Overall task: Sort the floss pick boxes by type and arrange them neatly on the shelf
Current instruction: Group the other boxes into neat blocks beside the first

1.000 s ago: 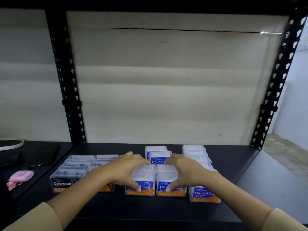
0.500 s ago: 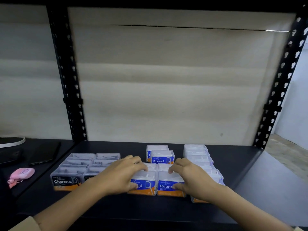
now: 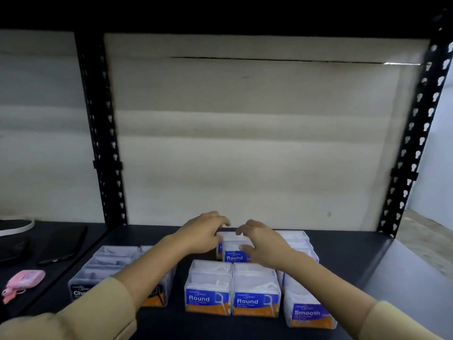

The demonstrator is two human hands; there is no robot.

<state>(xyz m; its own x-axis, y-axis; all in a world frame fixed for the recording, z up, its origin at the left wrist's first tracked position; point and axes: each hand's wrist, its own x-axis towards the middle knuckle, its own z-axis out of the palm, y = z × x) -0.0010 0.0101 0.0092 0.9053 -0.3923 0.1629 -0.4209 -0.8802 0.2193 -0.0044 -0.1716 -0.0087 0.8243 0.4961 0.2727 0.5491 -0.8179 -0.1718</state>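
Note:
On the black shelf point(image 3: 343, 253) stand clear floss pick boxes in rows. Two front boxes labelled Round point(image 3: 208, 290) point(image 3: 256, 292) sit side by side. Behind them is another Round box point(image 3: 234, 252), with more behind it. My left hand point(image 3: 204, 235) and my right hand point(image 3: 262, 241) hover over these rear Round boxes, fingers spread and loosely bent, holding nothing. Dark Charcoal boxes point(image 3: 98, 273) fill the left, partly hidden by my left arm. A Smooth box point(image 3: 307, 310) heads the right row.
Black perforated uprights point(image 3: 103, 133) point(image 3: 411, 133) frame the bay, with a pale back panel behind. Left of the bay lie a pink case point(image 3: 24, 279), a dark phone point(image 3: 62, 244) and a dark round object point(image 3: 14, 227). Bare shelf lies at the right.
Both hands let go of the two front Round boxes and moved back and up over the rear Round boxes. The camera view tilted down slightly.

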